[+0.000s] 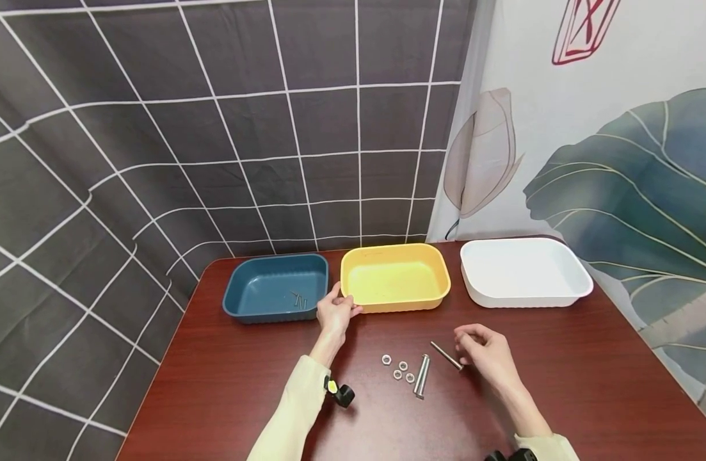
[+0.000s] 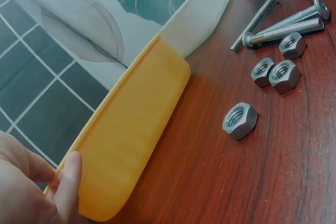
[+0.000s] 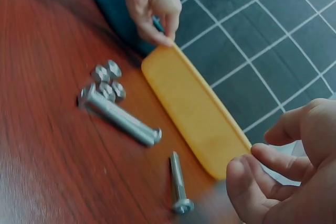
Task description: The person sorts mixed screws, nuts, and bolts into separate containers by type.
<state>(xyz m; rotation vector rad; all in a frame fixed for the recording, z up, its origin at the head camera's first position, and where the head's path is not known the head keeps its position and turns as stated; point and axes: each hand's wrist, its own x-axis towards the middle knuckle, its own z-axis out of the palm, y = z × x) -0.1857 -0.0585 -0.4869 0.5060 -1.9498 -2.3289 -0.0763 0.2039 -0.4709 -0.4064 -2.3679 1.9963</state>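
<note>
My left hand [image 1: 333, 314] pinches the rim of the yellow plastic tray [image 1: 394, 306] at its front left corner. In the left wrist view the thumb [image 2: 70, 182] presses on the tray's outer wall. The right hand [image 1: 488, 354] hovers over the table with loosely bent fingers and holds nothing. Just left of its fingertips lies a single bolt [image 1: 447, 356], its head toward the hand. Two more bolts [image 1: 422, 376] lie side by side nearer the middle. Several hex nuts [image 2: 240, 120] sit on the wood between these bolts and the left forearm.
A blue tray [image 1: 276, 316] with several small screws [image 1: 299, 300] inside stands left of the yellow one. To the right is a white tray [image 1: 525, 301]. All three line the back edge of the red-brown table [image 1: 226, 384], against hanging curtains [image 1: 324, 128].
</note>
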